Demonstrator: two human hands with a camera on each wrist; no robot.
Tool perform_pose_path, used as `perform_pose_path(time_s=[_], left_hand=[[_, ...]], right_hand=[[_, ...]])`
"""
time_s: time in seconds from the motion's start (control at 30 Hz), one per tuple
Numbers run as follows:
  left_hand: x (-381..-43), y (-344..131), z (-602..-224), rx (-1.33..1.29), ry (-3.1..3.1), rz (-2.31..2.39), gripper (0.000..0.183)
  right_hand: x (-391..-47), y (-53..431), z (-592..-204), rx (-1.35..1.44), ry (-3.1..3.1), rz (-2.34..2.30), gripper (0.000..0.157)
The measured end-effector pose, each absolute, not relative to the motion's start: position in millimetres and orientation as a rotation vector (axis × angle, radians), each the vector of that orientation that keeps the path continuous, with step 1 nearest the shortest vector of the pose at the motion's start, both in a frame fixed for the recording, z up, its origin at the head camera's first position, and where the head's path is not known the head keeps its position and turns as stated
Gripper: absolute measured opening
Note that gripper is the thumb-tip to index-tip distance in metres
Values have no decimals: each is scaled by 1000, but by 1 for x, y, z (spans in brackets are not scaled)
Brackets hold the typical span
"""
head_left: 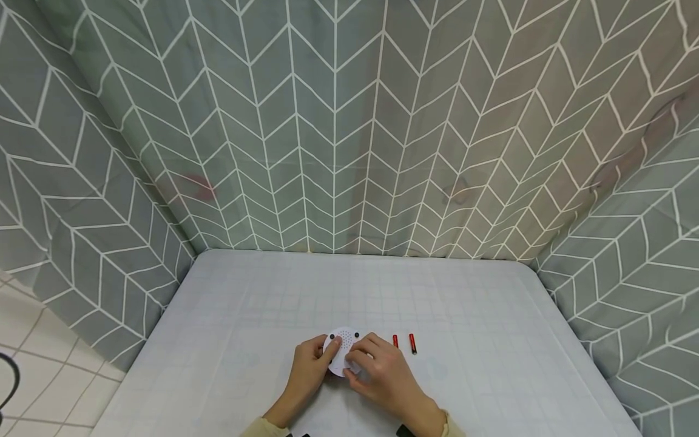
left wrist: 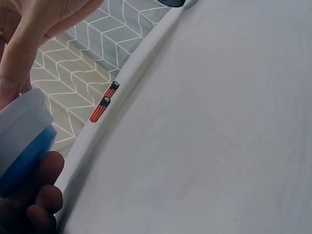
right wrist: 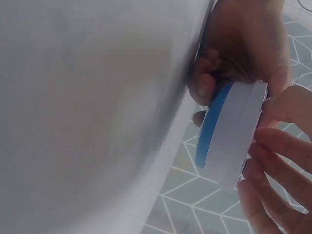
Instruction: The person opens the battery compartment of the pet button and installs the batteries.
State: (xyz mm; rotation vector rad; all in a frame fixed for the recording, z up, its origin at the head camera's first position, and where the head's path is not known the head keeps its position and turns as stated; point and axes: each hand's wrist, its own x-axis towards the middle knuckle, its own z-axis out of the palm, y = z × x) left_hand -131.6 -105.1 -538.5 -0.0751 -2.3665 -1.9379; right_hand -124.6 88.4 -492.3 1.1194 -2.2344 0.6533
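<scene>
A round white device [head_left: 345, 337] with a ring of small holes and dark round feet faces up between both hands. Its underside is blue, as the side view of the device [right wrist: 231, 131] shows. My left hand [head_left: 310, 363] grips its left edge, thumb on the perforated face and fingers [left wrist: 46, 197] curled beneath the blue part. Over the lower right of that face, my right hand [head_left: 382, 370] has its fingers bent, the fingertips [right wrist: 265, 136] against the white surface and the thumb near the rim. These fingers partly hide the face.
Two red batteries with dark ends, one nearer [head_left: 395, 341] and one farther right [head_left: 412, 343], lie on the white-covered table [head_left: 246, 303] beside my right hand. Grey-green chevron curtains [head_left: 338, 152] stand behind the table and at both sides. Tiled floor [head_left: 49, 364] shows at left.
</scene>
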Motion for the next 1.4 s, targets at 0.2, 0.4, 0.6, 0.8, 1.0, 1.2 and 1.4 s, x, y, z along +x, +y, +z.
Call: perform_pose_path(time_s=[0.2,0.4,0.6,0.8,1.0,1.2,1.4], left_hand=[[-130,-104,-541,-83,-2375,-1862,38],[-134,-105,-540,-83,-2404,-1808,43],[-144,-107,-537,-118,-2416,-1824,35],[-147,-109,-535,-139,-2411,-1846,31],[-140,-111,-538,-144,-2438,-1844,33],[-141,-111,-540,-182,-2463,-1792,38],[-139,-112,-541,-209,-2482,-1778,44]], right_hand=[[-124,89,-495,1122,-2259,694,23],[-129,90,-495,1133,-2256,703,25],[-139,89,-492,1136,-2264,698,23],[-142,89,-491,1147,-2258,708,22],[-137,90,-494,1181,-2253,708,22],[-135,92,-490,1207,-2302,670,23],[-134,93,-488,1228,-2313,626,23]])
